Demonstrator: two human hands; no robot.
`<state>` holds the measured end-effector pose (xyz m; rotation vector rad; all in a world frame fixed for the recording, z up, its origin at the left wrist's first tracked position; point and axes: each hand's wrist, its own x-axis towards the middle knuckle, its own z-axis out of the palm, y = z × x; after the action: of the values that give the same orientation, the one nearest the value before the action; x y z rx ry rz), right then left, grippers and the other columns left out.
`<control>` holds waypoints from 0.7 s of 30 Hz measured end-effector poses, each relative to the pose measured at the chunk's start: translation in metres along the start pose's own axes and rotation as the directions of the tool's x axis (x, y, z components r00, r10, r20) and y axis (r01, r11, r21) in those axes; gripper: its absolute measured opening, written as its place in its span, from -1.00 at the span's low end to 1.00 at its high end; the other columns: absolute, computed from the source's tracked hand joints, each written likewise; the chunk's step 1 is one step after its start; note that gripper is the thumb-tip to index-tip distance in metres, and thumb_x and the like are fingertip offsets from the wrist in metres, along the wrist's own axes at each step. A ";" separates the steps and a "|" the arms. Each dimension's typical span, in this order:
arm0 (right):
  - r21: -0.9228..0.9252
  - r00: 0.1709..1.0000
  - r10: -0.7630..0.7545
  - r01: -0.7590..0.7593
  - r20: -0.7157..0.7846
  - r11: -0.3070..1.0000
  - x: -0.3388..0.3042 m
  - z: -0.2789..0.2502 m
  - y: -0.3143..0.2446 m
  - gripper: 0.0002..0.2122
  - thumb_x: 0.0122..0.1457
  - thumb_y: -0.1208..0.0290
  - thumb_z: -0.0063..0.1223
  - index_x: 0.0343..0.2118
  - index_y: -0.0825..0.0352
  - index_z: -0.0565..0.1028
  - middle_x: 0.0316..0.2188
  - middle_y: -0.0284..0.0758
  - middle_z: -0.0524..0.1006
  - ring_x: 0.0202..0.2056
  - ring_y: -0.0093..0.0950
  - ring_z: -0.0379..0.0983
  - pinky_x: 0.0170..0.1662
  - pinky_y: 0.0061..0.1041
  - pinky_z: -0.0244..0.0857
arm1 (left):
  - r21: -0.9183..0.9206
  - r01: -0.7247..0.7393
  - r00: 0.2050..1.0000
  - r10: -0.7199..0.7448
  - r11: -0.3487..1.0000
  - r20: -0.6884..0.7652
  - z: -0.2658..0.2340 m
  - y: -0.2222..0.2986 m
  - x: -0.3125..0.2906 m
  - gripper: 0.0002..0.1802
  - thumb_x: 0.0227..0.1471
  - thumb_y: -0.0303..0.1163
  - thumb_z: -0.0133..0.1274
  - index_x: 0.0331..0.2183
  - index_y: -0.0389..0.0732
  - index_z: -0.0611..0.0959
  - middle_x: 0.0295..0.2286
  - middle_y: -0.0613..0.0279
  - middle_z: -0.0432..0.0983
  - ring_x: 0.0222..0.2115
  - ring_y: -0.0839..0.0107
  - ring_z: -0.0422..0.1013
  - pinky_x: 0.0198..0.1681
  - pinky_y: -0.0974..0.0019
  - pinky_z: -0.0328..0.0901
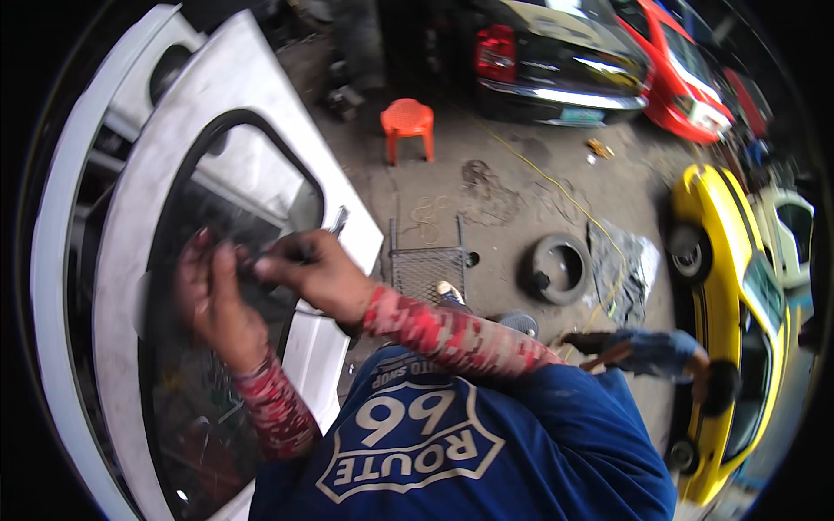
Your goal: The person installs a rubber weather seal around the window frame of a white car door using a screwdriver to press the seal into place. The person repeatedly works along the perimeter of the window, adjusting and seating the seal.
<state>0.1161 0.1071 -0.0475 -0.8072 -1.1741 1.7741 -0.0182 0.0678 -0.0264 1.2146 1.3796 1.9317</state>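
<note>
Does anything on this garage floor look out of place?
Yes: right of centre, a crumpled grey sheet lies beside a loose tire, and a yellow cord trails across the floor, which looks untidy and might trip someone.

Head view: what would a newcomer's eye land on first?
Likely the big white car panel at left, with the blurred left hand and right hand over its black-rimmed window. Then the bright yellow car at right and the orange stool at upper centre.

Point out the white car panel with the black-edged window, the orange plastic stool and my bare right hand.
White car panel (pixel 230 82): head view, its upper white surface.
Orange plastic stool (pixel 407 116): head view, seat.
Right hand (pixel 326 273): head view, its back.
</note>
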 end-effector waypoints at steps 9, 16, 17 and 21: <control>-0.198 0.977 0.104 -0.066 0.188 0.978 0.053 0.016 -0.044 -0.59 0.33 0.07 0.15 -0.37 0.43 0.61 -0.67 -0.49 0.43 -0.70 -0.74 0.23 -0.65 -0.65 0.09 | 0.311 -0.202 0.936 0.276 0.929 -0.217 0.013 0.022 -0.004 -0.78 0.05 -0.57 0.30 -0.20 -0.35 0.73 -0.38 0.16 0.67 -0.46 0.58 0.55 -0.42 0.47 0.42; 0.013 0.948 0.113 -0.123 0.299 0.992 0.074 0.017 -0.037 -0.78 0.30 0.34 0.18 -0.23 0.46 0.62 -0.72 -0.59 0.29 -0.74 -0.76 0.06 -0.68 -0.67 -0.10 | 0.677 -0.240 0.806 0.531 0.696 -0.261 0.022 -0.009 -0.035 -0.80 -0.05 -0.62 0.31 -0.30 -0.31 0.70 -0.42 0.08 0.60 -0.48 0.21 0.56 -0.43 0.28 0.41; 0.027 0.920 0.109 -0.128 0.377 0.991 0.076 0.014 -0.036 -0.75 0.32 0.32 0.15 -0.20 0.47 0.60 -0.68 -0.57 0.29 -0.72 -0.76 0.05 -0.67 -0.67 -0.10 | 0.709 -0.244 0.782 0.567 0.662 -0.260 0.020 -0.016 -0.045 -0.80 -0.05 -0.60 0.32 -0.31 -0.30 0.67 -0.44 0.09 0.59 -0.49 0.19 0.54 -0.43 0.26 0.41; 0.020 0.870 0.176 -0.208 0.461 0.978 0.073 0.000 -0.039 -0.64 0.37 0.23 0.10 -0.02 0.48 0.49 -0.58 -0.51 0.34 -0.68 -0.75 0.06 -0.65 -0.68 -0.09 | 0.620 -0.196 0.803 0.487 0.760 -0.343 0.034 -0.025 -0.104 -0.78 0.02 -0.53 0.30 -0.25 -0.33 0.64 -0.40 0.08 0.61 -0.44 0.25 0.58 -0.39 0.29 0.43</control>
<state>0.0954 0.1803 -0.0153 -0.4847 -1.3574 2.2414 0.0599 0.0134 -0.0859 1.3742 2.2506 2.2908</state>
